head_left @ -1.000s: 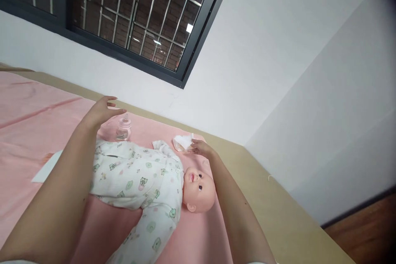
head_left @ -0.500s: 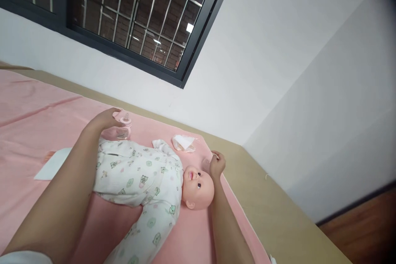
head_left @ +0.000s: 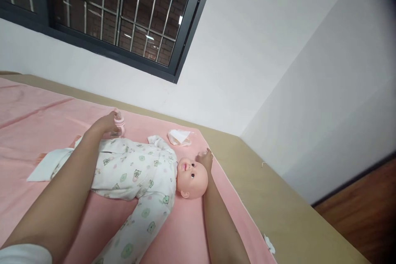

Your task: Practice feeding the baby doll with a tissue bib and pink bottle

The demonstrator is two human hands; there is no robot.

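A baby doll (head_left: pixel 133 169) in a white patterned outfit lies on its back on the pink sheet (head_left: pixel 185 235), its head toward the right. Beyond its body, my left hand (head_left: pixel 107 124) is closed around a small clear baby bottle (head_left: pixel 119 125) with a pink collar and a teat on top. Past the doll's head, my right hand (head_left: pixel 207 159) has its fingers closed on a small clear cap-like piece (head_left: pixel 202 154), partly hidden by the fingers. My right forearm runs close beside the doll's head.
A clear plastic packet (head_left: pixel 180 137) with something white in it lies between the hands. White cloth or paper (head_left: pixel 43 167) is by the doll's legs. A small white scrap (head_left: pixel 269 243) sits at the sheet's right edge. Beyond stand a wall and a barred window (head_left: pixel 117 12).
My left hand's fingers have closed around the bottle, which now stands more upright. My right hand has turned and moved slightly left, with the clear piece now in its fingers. The view has shifted slightly.
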